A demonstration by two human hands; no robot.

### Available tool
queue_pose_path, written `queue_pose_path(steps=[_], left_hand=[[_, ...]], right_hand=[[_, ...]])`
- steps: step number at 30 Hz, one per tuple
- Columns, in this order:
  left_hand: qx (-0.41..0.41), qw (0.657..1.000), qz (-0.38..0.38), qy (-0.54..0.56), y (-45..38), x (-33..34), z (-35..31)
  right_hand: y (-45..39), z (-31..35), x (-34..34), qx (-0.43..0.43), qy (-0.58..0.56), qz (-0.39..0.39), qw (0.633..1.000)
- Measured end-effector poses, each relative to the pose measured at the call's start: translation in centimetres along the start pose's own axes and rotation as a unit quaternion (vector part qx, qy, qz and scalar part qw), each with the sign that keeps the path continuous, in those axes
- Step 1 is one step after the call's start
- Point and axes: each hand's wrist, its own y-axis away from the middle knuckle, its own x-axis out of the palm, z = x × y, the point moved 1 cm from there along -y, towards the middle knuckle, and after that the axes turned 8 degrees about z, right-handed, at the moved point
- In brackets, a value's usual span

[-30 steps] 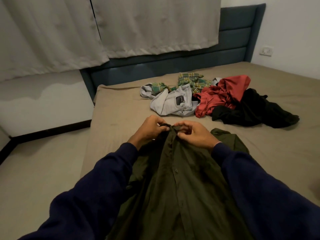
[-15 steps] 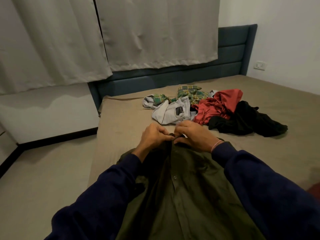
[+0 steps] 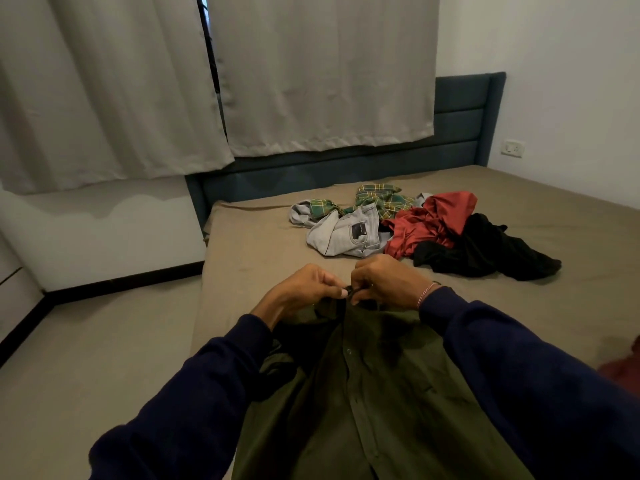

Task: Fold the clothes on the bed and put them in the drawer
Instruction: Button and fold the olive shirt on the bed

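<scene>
An olive green button shirt [image 3: 374,393] lies front up on the tan bed [image 3: 263,251], stretching from me toward the middle. My left hand [image 3: 304,289] and my right hand [image 3: 388,282] meet at its collar, each pinching the fabric at the top of the placket. Beyond them lies a loose pile: grey jeans [image 3: 343,233], a green plaid shirt [image 3: 384,199], a red garment [image 3: 429,220] and a black garment [image 3: 485,251]. No drawer is in view.
A blue padded headboard [image 3: 457,123] backs the bed under grey curtains [image 3: 311,71]. Bare floor [image 3: 86,358] runs along the bed's left side. A wall socket [image 3: 512,147] sits at the right. A dark red cloth [image 3: 623,368] shows at the right edge.
The view has tilted upward, showing more curtain. Both hands stay at the collar, fingers working closer together at the top button area.
</scene>
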Motion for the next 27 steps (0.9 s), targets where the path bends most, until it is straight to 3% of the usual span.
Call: queue_pose_path(steps=[4, 15, 21, 27], left_hand=[[0.014, 0.998, -0.062, 0.018, 0.1, 0.6, 0.2], [0.004, 0.994, -0.091, 0.062, -0.6, 2.2, 0.2], [0.009, 0.995, -0.098, -0.008, -0.7, 2.5, 0.2], [0.047, 0.988, -0.032, -0.142, -0.3, 1.7, -0.3]], right_hand=[[0.1, 0.7, 0.1, 0.011, 0.014, -0.004, 1.000], [0.7, 0.7, 1.3, 0.084, 0.049, -0.060, 0.993], [1.2, 0.6, 3.0, 0.067, 0.010, -0.102, 0.992], [1.3, -0.1, 3.4, 0.037, -0.015, -0.108, 0.993]])
